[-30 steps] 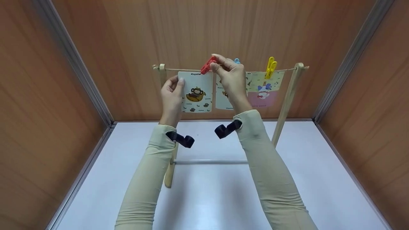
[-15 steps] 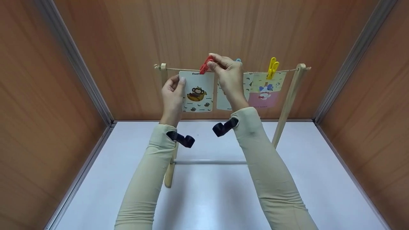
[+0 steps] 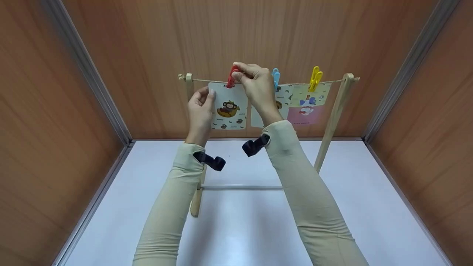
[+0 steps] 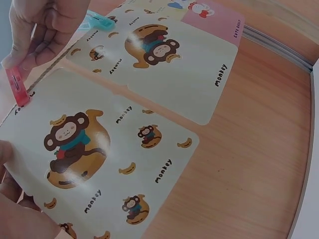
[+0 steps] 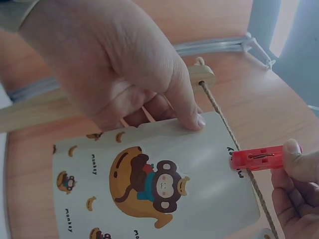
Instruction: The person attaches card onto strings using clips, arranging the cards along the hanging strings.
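My left hand (image 3: pixel 199 114) pinches the left edge of a white monkey card (image 3: pixel 230 109), thumb on its front. The card hangs along a thin rope (image 3: pixel 207 80). With thumb and fingertips my right hand (image 3: pixel 260 88) pinches a red clothespin (image 3: pixel 231 77) by its handle end. In the right wrist view, the tip of the red clothespin (image 5: pixel 256 157) lies over the card's top edge and the rope, covering part of the printed word. A second monkey card (image 3: pixel 258 115), partly hidden behind the right hand, hangs to the right under a blue clothespin (image 3: pixel 276 77).
Further right, a yellow clothespin (image 3: pixel 315 78) holds a yellow-and-pink card (image 3: pixel 306 115), which the second monkey card adjoins. Wooden posts, the right post (image 3: pixel 332 123) and the left post (image 3: pixel 189 85), carry the rope. A crossbar (image 3: pixel 240 187) runs low above the white table (image 3: pixel 236 229).
The right hand has moved left with the red clothespin, which has turned more upright at the card's top edge. The blue clothespin has come into fuller view. The left hand has hardly moved.
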Action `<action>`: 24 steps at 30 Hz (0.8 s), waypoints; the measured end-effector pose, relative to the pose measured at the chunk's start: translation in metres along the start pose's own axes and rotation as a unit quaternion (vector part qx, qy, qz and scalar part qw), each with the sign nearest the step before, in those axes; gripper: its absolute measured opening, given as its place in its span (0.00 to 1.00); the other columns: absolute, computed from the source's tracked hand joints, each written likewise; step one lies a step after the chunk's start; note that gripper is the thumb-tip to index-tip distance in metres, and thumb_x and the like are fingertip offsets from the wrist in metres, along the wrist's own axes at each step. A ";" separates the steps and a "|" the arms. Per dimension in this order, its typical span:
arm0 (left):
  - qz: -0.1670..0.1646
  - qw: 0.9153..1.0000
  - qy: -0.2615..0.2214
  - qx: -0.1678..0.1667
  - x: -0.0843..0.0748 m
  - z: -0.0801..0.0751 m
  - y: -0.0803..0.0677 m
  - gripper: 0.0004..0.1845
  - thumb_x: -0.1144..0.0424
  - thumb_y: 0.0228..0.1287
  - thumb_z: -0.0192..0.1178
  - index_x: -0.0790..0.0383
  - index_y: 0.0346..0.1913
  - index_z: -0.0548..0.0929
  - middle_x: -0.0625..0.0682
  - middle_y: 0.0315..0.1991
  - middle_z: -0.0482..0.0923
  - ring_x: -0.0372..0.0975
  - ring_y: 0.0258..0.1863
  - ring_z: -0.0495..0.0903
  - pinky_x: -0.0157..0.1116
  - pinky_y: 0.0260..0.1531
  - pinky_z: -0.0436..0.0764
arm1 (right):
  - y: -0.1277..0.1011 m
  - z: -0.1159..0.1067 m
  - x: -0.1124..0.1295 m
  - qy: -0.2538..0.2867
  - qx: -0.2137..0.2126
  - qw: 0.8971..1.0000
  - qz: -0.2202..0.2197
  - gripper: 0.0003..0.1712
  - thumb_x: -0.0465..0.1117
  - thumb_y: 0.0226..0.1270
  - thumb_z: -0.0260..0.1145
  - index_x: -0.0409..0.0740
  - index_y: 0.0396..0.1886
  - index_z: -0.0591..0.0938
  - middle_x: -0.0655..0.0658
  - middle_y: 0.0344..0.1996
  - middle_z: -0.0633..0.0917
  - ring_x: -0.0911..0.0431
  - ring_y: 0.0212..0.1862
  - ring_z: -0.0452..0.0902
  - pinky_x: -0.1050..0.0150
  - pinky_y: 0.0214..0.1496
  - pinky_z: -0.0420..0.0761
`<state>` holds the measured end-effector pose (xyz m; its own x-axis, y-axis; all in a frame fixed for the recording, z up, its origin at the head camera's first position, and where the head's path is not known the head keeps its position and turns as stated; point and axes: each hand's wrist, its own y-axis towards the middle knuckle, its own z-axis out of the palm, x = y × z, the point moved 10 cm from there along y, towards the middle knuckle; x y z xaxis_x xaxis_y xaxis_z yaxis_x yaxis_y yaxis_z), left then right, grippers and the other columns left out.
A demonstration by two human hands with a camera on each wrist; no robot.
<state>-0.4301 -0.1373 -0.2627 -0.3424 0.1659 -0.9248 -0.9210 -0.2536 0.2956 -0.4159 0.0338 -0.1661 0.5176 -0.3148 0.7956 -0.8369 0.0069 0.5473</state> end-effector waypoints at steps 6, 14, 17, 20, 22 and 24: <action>0.005 1.000 0.000 0.003 -0.001 0.001 -0.001 0.15 0.61 0.71 0.53 0.65 0.56 0.74 0.56 0.49 0.79 0.41 0.45 0.79 0.35 0.46 0.78 | 0.000 0.006 -0.002 -0.025 0.020 0.999 0.005 0.18 0.41 0.64 0.64 0.44 0.53 0.83 0.44 0.46 0.85 0.57 0.45 0.79 0.69 0.50 0.79; 0.009 1.000 0.002 0.001 0.000 0.001 -0.001 0.14 0.62 0.71 0.54 0.65 0.55 0.75 0.56 0.47 0.80 0.40 0.43 0.79 0.35 0.45 0.78 | -0.002 0.010 0.000 -0.049 0.039 0.998 -0.005 0.18 0.40 0.65 0.64 0.44 0.55 0.82 0.44 0.47 0.84 0.55 0.48 0.79 0.68 0.52 0.79; 0.006 1.000 -0.004 0.002 0.001 0.001 0.000 0.14 0.62 0.71 0.54 0.65 0.55 0.74 0.56 0.47 0.80 0.40 0.43 0.79 0.35 0.44 0.77 | -0.001 0.012 0.000 -0.054 0.051 0.997 -0.004 0.19 0.39 0.66 0.63 0.43 0.56 0.81 0.43 0.48 0.83 0.54 0.49 0.78 0.67 0.53 0.78; 0.004 1.000 -0.007 0.000 0.002 0.000 0.000 0.14 0.63 0.71 0.54 0.66 0.55 0.74 0.56 0.47 0.80 0.40 0.43 0.79 0.34 0.44 0.77 | -0.001 0.015 -0.002 -0.064 0.067 0.996 -0.002 0.20 0.40 0.67 0.63 0.43 0.58 0.80 0.43 0.49 0.82 0.54 0.48 0.77 0.67 0.53 0.78; 0.001 1.000 -0.006 0.001 0.003 0.000 -0.001 0.15 0.63 0.71 0.53 0.66 0.56 0.74 0.56 0.47 0.79 0.39 0.44 0.78 0.34 0.45 0.76 | -0.001 0.017 -0.003 -0.073 0.078 0.994 -0.001 0.21 0.41 0.68 0.62 0.43 0.60 0.79 0.43 0.49 0.82 0.55 0.48 0.76 0.66 0.53 0.78; -0.001 1.000 -0.004 0.002 0.004 0.000 -0.001 0.15 0.63 0.71 0.53 0.66 0.56 0.74 0.56 0.47 0.79 0.39 0.44 0.78 0.34 0.45 0.77 | -0.002 0.018 -0.005 -0.082 0.088 0.993 0.001 0.22 0.41 0.68 0.62 0.43 0.61 0.77 0.43 0.50 0.81 0.55 0.48 0.76 0.66 0.53 0.77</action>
<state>-0.4302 -0.1367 -0.2670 -0.3419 0.1734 -0.9236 -0.9224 -0.2498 0.2946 -0.4201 0.0179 -0.1762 0.4915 -0.4660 0.7357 -0.8637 -0.1527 0.4803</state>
